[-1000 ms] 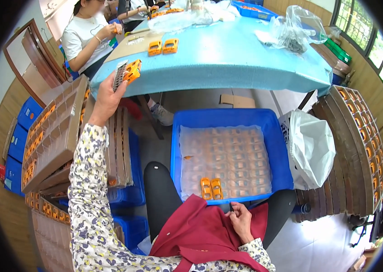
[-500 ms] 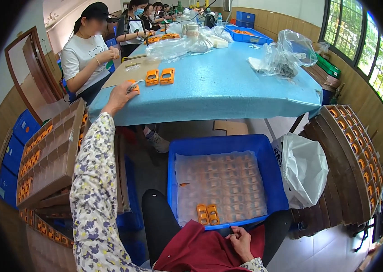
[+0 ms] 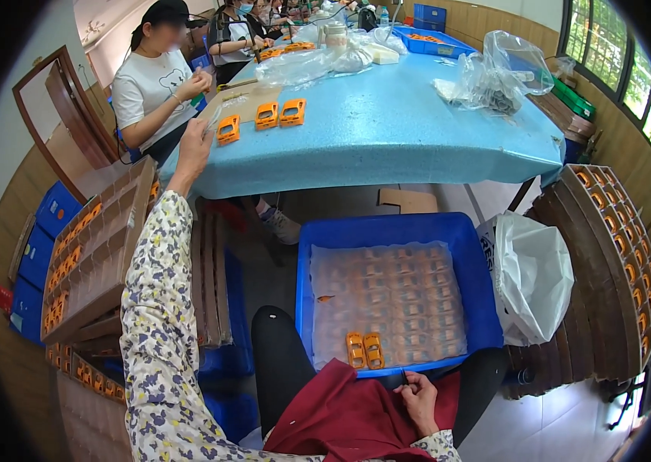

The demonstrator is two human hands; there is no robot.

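Left hand (image 3: 193, 150) extended to table (image 3: 387, 131) edge, fingers closed on orange part (image 3: 228, 128), beside two matching parts (image 3: 279, 114) for easy lineup. Right hand (image 3: 420, 400) loosely curled, empty, resting on red cloth (image 3: 341, 420) near blue bin (image 3: 391, 231).

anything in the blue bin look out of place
One small orange bit lies loose and askew on the clear blister tray in the blue bin, apart from the two orange parts set side by side near the front edge. What it is, I cannot tell. Nothing else stands out.
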